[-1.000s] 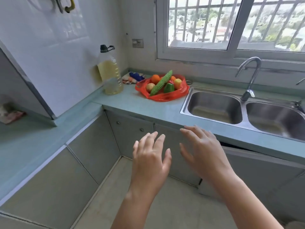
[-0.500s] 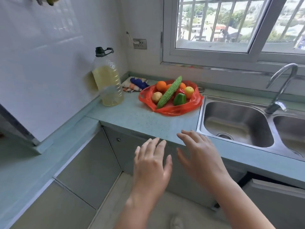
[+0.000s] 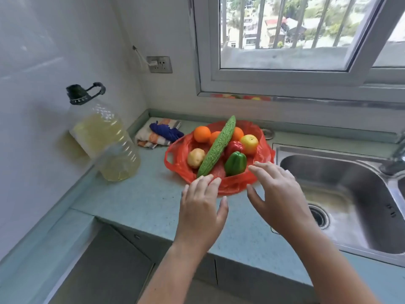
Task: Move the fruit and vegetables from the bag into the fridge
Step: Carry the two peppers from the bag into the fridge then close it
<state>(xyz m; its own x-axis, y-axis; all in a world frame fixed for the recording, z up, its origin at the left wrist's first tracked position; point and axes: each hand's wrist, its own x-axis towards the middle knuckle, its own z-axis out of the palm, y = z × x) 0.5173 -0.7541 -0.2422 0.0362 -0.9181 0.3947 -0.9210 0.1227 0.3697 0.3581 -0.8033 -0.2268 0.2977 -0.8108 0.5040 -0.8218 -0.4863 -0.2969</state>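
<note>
A red plastic bag lies spread open on the pale green counter. In it lie a long green bitter gourd, oranges, a potato, a red pepper, a green pepper and a yellow-orange fruit. My left hand hovers over the counter, fingertips at the bag's near edge below the gourd's tip. My right hand hovers at the bag's near right edge. Both hands hold nothing, fingers apart. No fridge is in view.
A large bottle of yellow oil stands by the left wall. A folded cloth with a blue item lies behind the bag. A steel sink with a tap lies to the right. Cabinet doors run below the counter.
The view has closed in on the counter. Both hands have moved forward from in front of the cabinets to the bag's near edge, still holding nothing.
</note>
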